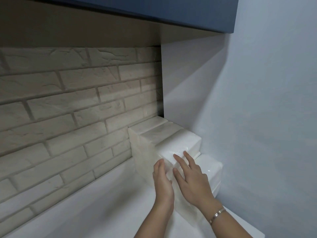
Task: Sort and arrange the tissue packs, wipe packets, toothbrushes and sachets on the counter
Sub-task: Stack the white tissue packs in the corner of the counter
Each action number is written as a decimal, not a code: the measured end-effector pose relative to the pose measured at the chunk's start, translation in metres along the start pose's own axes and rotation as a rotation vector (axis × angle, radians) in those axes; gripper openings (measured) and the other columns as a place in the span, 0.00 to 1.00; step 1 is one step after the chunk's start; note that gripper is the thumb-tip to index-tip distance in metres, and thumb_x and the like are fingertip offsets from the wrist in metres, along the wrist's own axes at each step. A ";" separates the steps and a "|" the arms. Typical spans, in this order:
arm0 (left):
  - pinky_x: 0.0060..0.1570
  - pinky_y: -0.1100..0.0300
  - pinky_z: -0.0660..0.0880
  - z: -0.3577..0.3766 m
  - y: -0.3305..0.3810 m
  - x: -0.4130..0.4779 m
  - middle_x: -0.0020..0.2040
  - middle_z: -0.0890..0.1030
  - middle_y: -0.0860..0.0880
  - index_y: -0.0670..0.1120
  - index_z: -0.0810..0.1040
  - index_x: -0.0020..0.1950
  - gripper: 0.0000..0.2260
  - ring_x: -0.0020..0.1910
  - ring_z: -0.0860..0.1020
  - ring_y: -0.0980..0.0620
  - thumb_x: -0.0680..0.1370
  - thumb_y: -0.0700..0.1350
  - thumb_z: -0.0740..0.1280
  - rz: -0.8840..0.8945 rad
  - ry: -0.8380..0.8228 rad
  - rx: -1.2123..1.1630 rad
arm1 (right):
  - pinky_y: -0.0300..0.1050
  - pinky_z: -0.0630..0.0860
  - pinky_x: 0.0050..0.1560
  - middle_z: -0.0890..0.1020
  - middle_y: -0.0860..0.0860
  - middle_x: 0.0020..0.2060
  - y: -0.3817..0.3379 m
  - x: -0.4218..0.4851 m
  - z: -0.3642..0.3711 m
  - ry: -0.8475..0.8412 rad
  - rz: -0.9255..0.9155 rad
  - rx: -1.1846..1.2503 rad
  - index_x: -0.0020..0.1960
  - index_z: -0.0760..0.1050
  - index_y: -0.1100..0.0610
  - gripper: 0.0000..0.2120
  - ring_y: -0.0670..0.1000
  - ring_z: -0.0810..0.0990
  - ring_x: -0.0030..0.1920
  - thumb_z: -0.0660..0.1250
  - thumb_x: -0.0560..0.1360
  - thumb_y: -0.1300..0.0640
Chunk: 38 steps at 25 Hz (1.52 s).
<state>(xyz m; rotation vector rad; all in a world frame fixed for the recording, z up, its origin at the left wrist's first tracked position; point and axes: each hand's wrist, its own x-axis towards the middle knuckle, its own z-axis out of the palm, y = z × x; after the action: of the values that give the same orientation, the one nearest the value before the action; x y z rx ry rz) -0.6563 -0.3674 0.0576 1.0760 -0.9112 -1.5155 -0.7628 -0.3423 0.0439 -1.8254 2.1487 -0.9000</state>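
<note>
My left hand (163,182) and right hand (192,179), each grip flat and open, press a glossy white tissue pack (180,148) cornered at the wall; bare bench (103,203) at nine o'clock.

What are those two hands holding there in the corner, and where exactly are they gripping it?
A white tissue pack. The left hand presses flat against its left side and the right hand lies over its top front edge; neither hand closes around it.

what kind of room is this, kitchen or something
Probably a kitchen or pantry corner, though nothing settles it. A white counter runs under a dark blue wall cabinet, backed by pale brick-look tiles, with white tissue packs stacked in the corner.
</note>
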 end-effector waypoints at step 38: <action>0.37 0.69 0.72 -0.499 0.009 -0.230 0.26 0.78 0.57 0.60 0.83 0.36 0.19 0.26 0.76 0.60 0.72 0.34 0.72 0.068 0.567 0.528 | 0.37 0.72 0.54 0.79 0.33 0.53 -0.296 -0.265 0.272 -0.365 -0.089 0.471 0.52 0.66 0.18 0.30 0.42 0.76 0.56 0.70 0.74 0.55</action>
<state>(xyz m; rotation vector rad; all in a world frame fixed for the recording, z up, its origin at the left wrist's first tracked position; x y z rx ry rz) -0.1620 -0.1539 -0.0498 1.7213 -0.9411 -0.8396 -0.3184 -0.1992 -0.0751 -1.6909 1.4977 -0.9092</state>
